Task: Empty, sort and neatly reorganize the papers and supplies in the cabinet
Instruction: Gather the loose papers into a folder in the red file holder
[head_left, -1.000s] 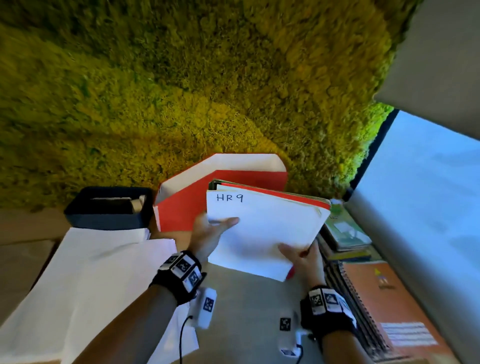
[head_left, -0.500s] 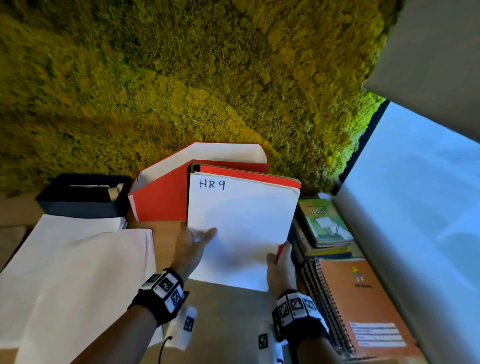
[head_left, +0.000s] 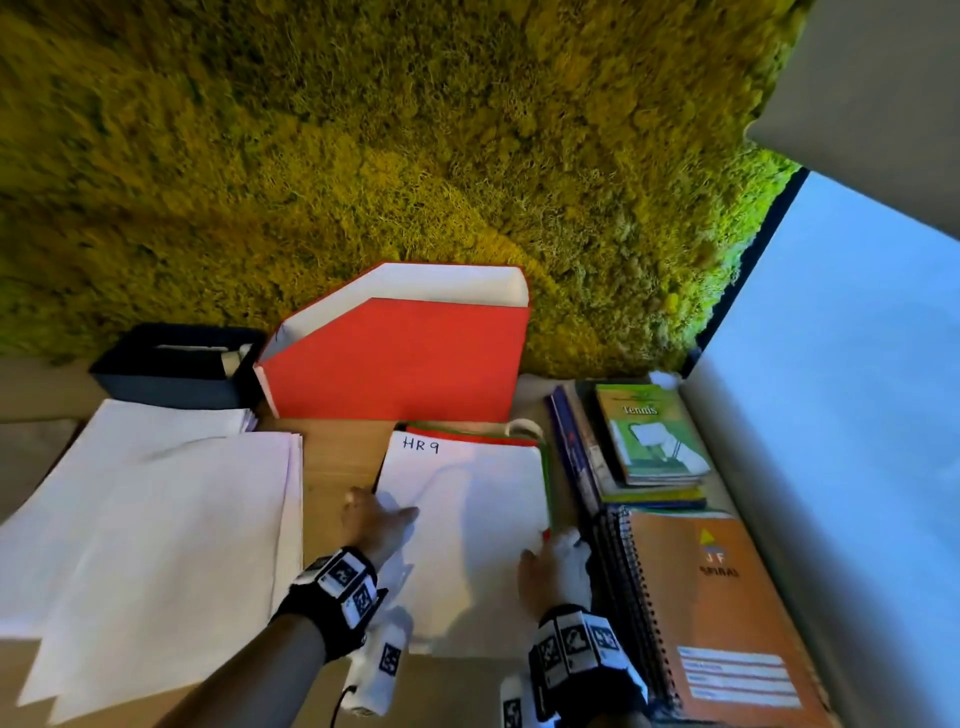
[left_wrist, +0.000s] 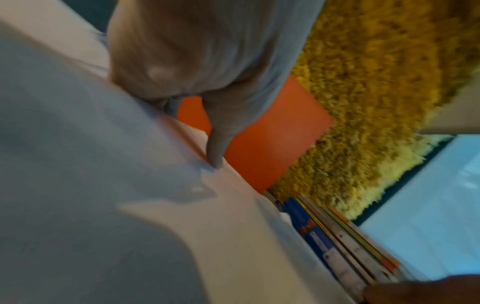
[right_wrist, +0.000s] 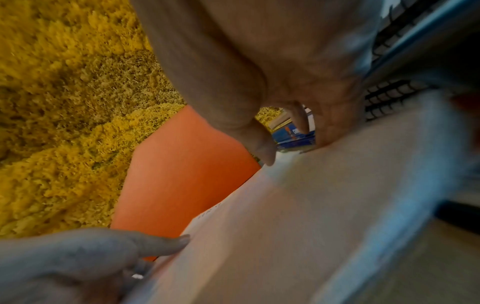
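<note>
A stack of folders (head_left: 467, 525), red and green edges under a white sheet marked "HR 9", lies low and nearly flat on the wooden table (head_left: 337, 457) in front of the red magazine file (head_left: 400, 358). My left hand (head_left: 382, 519) pinches the stack's left edge, thumb (left_wrist: 215, 156) on the sheet, other fingers hidden under it. My right hand (head_left: 553, 561) grips the right edge near the front corner, with its thumb (right_wrist: 262, 148) on top. In the right wrist view the sheet (right_wrist: 298, 226) fills the lower frame, and the left hand (right_wrist: 103, 251) shows at its far edge.
Loose white paper piles (head_left: 156, 545) lie at the left, a dark blue box (head_left: 176, 371) behind them. Right of the stack are a green "Tennis" book (head_left: 649, 436) on other books and an orange spiral notebook (head_left: 717, 613). A moss wall (head_left: 415, 156) stands behind.
Both hands have lowered the folder stack from upright in front of the red file to nearly flat on the table. The view has tilted down with it.
</note>
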